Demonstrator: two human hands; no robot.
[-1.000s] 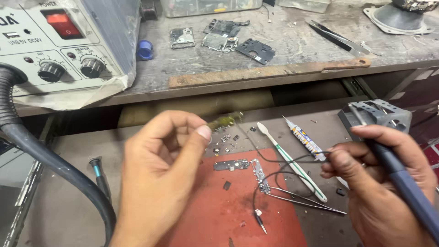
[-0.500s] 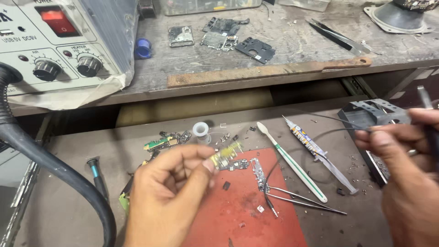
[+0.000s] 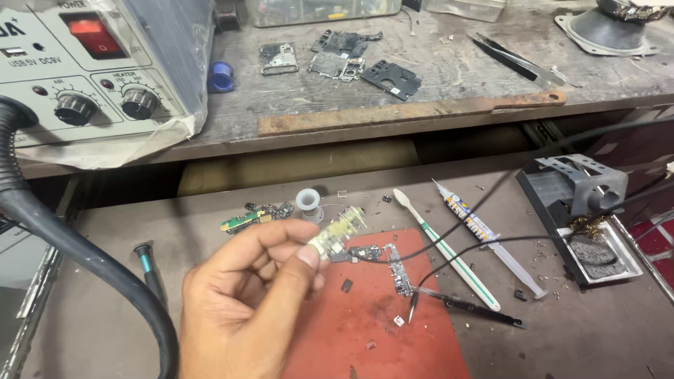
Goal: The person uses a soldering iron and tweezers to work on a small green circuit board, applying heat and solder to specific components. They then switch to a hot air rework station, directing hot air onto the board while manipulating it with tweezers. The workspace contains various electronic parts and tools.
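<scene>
A small pale circuit board (image 3: 337,235) is pinched between left hand (image 3: 256,302) fingertips above the red mat (image 3: 372,323). It could be dropped if the grip is loosened; the right hand is out of view

Single view only, head-worn camera. It looked down and forward from above the near edge of the pull-out work surface (image 3: 562,337), close in: the left hand (image 3: 246,309) filled the near-left foreground. The line of sight ran away from the wearer toward the far wooden bench (image 3: 435,77). The rework station (image 3: 91,70) was cropped at far left, the iron stand (image 3: 583,203) at right.
</scene>
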